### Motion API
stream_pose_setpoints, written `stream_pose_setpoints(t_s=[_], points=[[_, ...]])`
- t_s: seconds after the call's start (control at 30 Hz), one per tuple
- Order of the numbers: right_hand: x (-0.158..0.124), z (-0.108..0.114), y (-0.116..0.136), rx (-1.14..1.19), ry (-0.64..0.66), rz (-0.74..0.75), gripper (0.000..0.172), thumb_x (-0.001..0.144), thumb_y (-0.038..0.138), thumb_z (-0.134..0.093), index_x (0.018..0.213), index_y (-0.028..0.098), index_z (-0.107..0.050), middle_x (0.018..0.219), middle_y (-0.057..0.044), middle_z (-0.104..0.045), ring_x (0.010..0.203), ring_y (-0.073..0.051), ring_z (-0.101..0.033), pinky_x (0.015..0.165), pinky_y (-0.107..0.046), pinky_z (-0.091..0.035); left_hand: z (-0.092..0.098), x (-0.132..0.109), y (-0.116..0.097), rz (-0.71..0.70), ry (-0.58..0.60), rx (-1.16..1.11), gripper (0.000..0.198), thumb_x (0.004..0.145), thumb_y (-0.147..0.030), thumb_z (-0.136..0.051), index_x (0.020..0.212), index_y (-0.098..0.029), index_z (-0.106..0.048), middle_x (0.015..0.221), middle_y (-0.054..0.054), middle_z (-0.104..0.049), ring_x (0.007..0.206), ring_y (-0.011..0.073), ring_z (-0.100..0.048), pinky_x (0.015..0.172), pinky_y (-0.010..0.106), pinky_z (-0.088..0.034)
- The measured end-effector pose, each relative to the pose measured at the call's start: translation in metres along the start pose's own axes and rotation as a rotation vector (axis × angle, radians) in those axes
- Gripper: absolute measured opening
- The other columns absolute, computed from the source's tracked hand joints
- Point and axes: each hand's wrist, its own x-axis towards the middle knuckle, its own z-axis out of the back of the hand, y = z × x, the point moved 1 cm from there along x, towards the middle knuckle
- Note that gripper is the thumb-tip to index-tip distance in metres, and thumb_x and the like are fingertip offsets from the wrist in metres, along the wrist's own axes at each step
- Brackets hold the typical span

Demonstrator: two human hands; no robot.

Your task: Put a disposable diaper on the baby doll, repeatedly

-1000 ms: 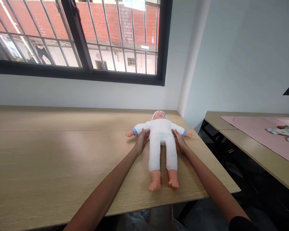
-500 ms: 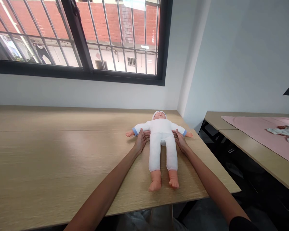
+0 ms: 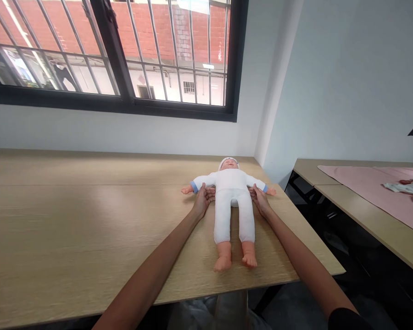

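A baby doll [image 3: 231,182] lies on its back on the wooden table [image 3: 99,229], head toward the wall and feet toward me. It has a white cloth body, blue cuffs, a white cap and bare plastic hands and feet. My left hand [image 3: 203,200] rests on its edge at the doll's waist, under the outstretched arm, fingers extended against the side. On the other side of the waist, my right hand [image 3: 259,200] does likewise, with its fingers stretched toward the body. Some fingertips are hidden at the doll's sides.
A second table [image 3: 351,201] stands to the right across a gap, bearing a pink cloth [image 3: 371,185] and a patterned white garment or doll [image 3: 404,187], partly cut off. Behind my table is a wall with a barred, dark-framed window [image 3: 179,110]. The table's right edge is close to the doll.
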Motion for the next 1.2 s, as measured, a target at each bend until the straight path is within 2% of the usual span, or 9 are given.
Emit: stream_pose_setpoints(t_s=[0.13, 0.27, 0.57, 0.83, 0.93, 1.03, 1.2], points=[[0.000, -0.001, -0.003, 0.014, 0.079, -0.022, 0.049, 0.065, 0.067, -0.065, 0.077, 0.019, -0.062, 0.080, -0.005, -0.069, 0.073, -0.017, -0.063, 0.066, -0.027, -0.048, 0.002, 0.003, 0.002, 0.021, 0.037, 0.023, 0.056, 0.078, -0.066, -0.054, 0.083, -0.013, -0.066, 0.079, 0.008, -0.069, 0.075, 0.0184, -0.064, 0.074, 0.029, -0.048], [0.000, -0.002, -0.006, -0.004, 0.092, -0.023, 0.047, 0.070, 0.065, -0.062, 0.079, 0.019, -0.063, 0.082, -0.005, -0.070, 0.072, -0.017, -0.064, 0.065, -0.027, -0.049, 0.004, 0.006, 0.005, 0.012, 0.057, 0.042, 0.057, 0.078, -0.068, -0.052, 0.081, -0.013, -0.066, 0.079, 0.009, -0.069, 0.075, 0.0189, -0.064, 0.075, 0.030, -0.048], [-0.001, -0.002, -0.004, 0.030, 0.088, -0.039, 0.044, 0.070, 0.060, -0.067, 0.080, 0.017, -0.064, 0.080, -0.006, -0.070, 0.071, -0.018, -0.064, 0.065, -0.028, -0.051, 0.000, -0.002, 0.000, 0.001, 0.074, 0.044, 0.051, 0.076, -0.065, -0.058, 0.064, -0.016, -0.061, 0.059, 0.002, -0.061, 0.057, 0.0136, -0.056, 0.064, 0.026, -0.045], [-0.005, -0.003, 0.001, -0.014, 0.100, -0.032, 0.047, 0.070, 0.061, -0.067, 0.083, 0.016, -0.066, 0.088, -0.010, -0.071, 0.079, -0.022, -0.065, 0.068, -0.030, -0.050, -0.003, -0.009, -0.008, 0.044, 0.152, 0.145, 0.058, 0.078, -0.069, -0.053, 0.055, -0.016, -0.059, 0.054, 0.002, -0.056, 0.053, 0.0119, -0.052, 0.056, 0.025, -0.043], [-0.005, -0.003, 0.000, -0.008, 0.109, -0.044, 0.048, 0.065, 0.063, -0.069, 0.082, 0.018, -0.065, 0.087, -0.008, -0.071, 0.076, -0.020, -0.064, 0.067, -0.029, -0.050, -0.005, -0.009, -0.007, 0.014, 0.121, 0.155, 0.050, 0.077, -0.062, -0.058, 0.056, -0.017, -0.057, 0.055, 0.002, -0.055, 0.052, 0.0120, -0.051, 0.055, 0.026, -0.043], [-0.003, -0.004, -0.003, 0.006, 0.079, -0.028, 0.047, 0.062, 0.063, -0.071, 0.078, 0.019, -0.063, 0.083, -0.004, -0.069, 0.073, -0.018, -0.063, 0.065, -0.028, -0.049, -0.007, -0.011, -0.007, -0.044, 0.079, 0.165, 0.034, 0.076, -0.047, -0.067, 0.061, -0.019, -0.057, 0.058, 0.002, -0.056, 0.055, 0.0133, -0.051, 0.056, 0.027, -0.042], [-0.003, -0.006, 0.003, -0.041, 0.081, -0.008, 0.042, 0.065, 0.055, -0.070, 0.082, 0.018, -0.062, 0.084, -0.005, -0.067, 0.075, -0.019, -0.060, 0.065, -0.029, -0.048, -0.007, -0.017, -0.012, -0.069, 0.100, 0.208, 0.022, 0.067, -0.035, -0.074, 0.068, -0.019, -0.058, 0.070, 0.001, -0.061, 0.066, 0.0152, -0.056, 0.066, 0.029, -0.045]])
